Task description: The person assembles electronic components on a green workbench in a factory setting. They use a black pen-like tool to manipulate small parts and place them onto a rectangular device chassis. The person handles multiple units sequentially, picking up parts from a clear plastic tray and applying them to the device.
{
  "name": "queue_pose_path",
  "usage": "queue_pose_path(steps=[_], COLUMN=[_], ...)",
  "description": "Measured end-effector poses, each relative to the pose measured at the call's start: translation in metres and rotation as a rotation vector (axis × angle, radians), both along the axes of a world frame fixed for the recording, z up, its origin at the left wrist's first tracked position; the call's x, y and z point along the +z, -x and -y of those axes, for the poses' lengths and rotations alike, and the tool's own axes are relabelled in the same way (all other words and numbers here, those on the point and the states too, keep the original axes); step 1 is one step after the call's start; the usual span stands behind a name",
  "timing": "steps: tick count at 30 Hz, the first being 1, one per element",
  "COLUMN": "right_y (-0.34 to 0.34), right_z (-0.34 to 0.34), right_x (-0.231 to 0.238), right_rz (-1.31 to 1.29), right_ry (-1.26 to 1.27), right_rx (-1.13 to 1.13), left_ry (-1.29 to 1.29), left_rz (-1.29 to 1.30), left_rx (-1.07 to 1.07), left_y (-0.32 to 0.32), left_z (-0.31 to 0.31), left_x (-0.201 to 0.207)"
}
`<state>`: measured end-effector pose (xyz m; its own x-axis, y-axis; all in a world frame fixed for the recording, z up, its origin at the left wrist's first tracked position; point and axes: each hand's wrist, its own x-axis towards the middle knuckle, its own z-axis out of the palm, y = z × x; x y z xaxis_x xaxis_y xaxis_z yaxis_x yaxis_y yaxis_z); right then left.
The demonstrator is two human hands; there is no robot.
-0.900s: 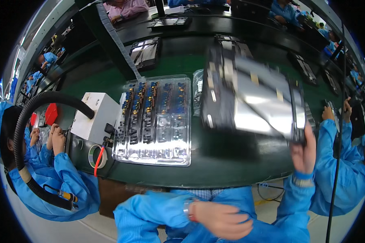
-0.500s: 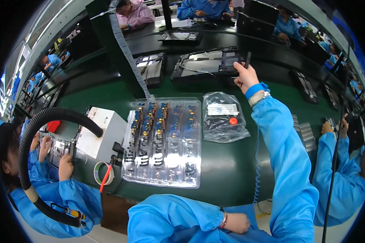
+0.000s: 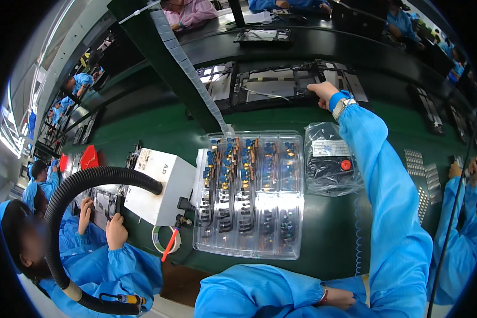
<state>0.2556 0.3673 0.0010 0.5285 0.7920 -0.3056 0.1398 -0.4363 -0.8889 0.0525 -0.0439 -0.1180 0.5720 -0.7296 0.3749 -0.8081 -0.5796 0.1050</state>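
Observation:
My right hand [image 3: 325, 95] is stretched out to the far side of the bench. Its curled fingers close on the right end of a flat dark device frame [image 3: 270, 86] with grey plates and a pale cable. Another such frame [image 3: 343, 79] lies just beyond that hand, and a third [image 3: 216, 80] sits to the left. Low in front of my body rests my left hand [image 3: 338, 298], its fingers hidden from view. Nearer than the frames, a clear plastic tray [image 3: 249, 245] holds rows of small flex cable parts. Beside it lies a clear bag [image 3: 331, 177] with dark contents and a red disc.
A white box [image 3: 156, 185] with a black hose [image 3: 98, 177] stands left of the tray, near a tape roll [image 3: 164, 239] and a red-handled tool [image 3: 170, 245]. A green post [image 3: 167, 69] rises behind. Co-workers [image 3: 103, 265] sit on both sides. Silvery part strips [image 3: 424, 169] lie right.
The view has swung left, so the bench appears farther right. The dark upright stick at my right hand no longer shows. Another frame is now visible beyond that hand.

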Motion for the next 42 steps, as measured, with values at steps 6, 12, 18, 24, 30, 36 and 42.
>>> queue_pose_path(steps=[6,12,18,24,30,36,42], right_y=[0.009,0.013,0.054,0.082,0.083,0.072,0.084], right_z=[-0.012,0.005,0.108,0.275,0.324,0.297,0.290], right_x=[-0.004,0.002,0.079,0.143,0.116,0.015,-0.025], right_rz=[0.321,0.237,-0.454,-0.640,-0.471,-0.132,0.319], right_ry=[0.164,0.112,-0.314,-0.423,-0.699,-0.602,-0.567], right_rx=[0.105,0.159,0.254,0.380,0.373,0.385,0.513], left_ry=[0.306,0.093,0.674,0.151,0.080,0.108,0.008], left_rz=[0.014,-0.440,-0.715,0.312,0.092,0.111,0.096], left_rx=[0.102,-0.065,0.100,0.828,0.877,0.789,0.653], left_y=[-0.010,-0.013,-0.003,-0.009,-0.002,-0.007,-0.012], left_z=[0.039,0.014,0.006,-0.008,-0.014,-0.028,-0.041], left_x=[-0.054,-0.012,-0.016,0.016,0.027,0.039,0.044])
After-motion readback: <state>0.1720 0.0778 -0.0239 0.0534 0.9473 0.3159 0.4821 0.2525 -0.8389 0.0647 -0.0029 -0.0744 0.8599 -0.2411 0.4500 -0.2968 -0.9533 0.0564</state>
